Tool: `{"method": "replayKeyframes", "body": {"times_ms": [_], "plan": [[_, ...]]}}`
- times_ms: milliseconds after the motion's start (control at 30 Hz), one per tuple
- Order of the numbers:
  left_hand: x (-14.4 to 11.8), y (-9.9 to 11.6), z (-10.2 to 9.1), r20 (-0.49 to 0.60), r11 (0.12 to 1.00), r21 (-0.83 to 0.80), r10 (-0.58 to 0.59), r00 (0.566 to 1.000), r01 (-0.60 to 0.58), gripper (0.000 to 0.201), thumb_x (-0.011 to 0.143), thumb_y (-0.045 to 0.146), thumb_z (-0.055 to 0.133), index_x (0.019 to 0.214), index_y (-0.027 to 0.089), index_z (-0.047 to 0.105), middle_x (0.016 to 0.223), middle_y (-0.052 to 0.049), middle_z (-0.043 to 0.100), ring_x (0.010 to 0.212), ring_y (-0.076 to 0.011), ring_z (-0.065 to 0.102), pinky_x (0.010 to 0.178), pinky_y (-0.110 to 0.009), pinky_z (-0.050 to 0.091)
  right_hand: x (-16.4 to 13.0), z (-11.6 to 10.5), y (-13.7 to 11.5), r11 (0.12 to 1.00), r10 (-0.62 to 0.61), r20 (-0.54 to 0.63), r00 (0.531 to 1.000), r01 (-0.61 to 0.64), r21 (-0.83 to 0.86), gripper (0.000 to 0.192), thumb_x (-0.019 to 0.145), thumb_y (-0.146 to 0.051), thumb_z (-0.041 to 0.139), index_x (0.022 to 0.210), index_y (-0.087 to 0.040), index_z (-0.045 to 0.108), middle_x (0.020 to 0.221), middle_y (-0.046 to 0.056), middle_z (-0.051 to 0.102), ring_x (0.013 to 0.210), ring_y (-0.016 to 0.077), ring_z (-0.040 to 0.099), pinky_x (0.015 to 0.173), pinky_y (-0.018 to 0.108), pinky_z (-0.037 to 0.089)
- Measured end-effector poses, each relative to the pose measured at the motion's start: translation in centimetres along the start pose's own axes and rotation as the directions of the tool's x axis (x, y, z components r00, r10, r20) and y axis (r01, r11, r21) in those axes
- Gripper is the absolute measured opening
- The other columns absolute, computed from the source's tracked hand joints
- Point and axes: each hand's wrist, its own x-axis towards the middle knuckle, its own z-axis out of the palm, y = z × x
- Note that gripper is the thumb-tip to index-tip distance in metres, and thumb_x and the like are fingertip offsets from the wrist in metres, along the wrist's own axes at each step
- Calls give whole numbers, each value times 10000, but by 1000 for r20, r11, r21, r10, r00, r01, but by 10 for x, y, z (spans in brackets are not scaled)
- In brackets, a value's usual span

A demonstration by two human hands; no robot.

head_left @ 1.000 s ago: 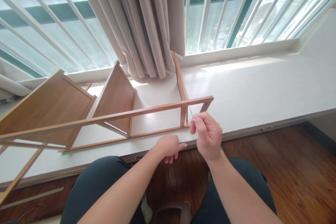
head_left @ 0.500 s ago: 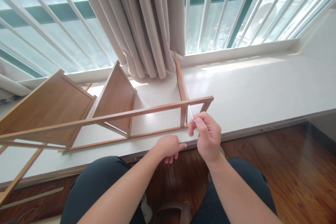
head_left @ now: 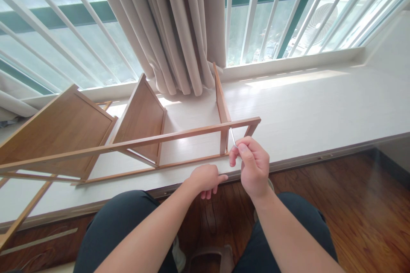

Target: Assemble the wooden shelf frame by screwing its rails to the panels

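Observation:
My right hand (head_left: 254, 162) pinches a small silver hex key (head_left: 232, 136) between thumb and fingers. The key's far tip meets the side rail (head_left: 179, 135) of a wooden shelf frame, close to where the end shelf board (head_left: 221, 96) joins it. The frame lies on its side along the white window ledge. Below the rail, my left hand (head_left: 206, 178) hangs loosely over the ledge's front edge, with one finger stretched out and nothing visible in it.
Two larger wooden shelf boards, a middle one (head_left: 141, 121) and a left one (head_left: 57, 132), stand tilted in the frame. A beige curtain (head_left: 173, 30) hangs behind, before barred windows. My knees flank a small stool (head_left: 226, 256) on the wooden floor (head_left: 320, 204).
My right hand has shifted very slightly, and its curled fingers sit a little differently on the hex key. My left hand and the shelf frame look the same.

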Motion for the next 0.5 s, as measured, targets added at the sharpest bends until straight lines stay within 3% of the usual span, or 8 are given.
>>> {"method": "replayKeyframes", "body": {"times_ms": [500], "plan": [[2,-3,2,-20,999,-30,15,1000,-16,689,944,641,408,464,181,589,459,-72,620,372,-171,563,664,-348,532,0,0,-1,1000,-21,-3,1000,21,-7,250,1036,-304,507,830,-195,597,608,-43,571,551,89,489,544,256,356]]}}
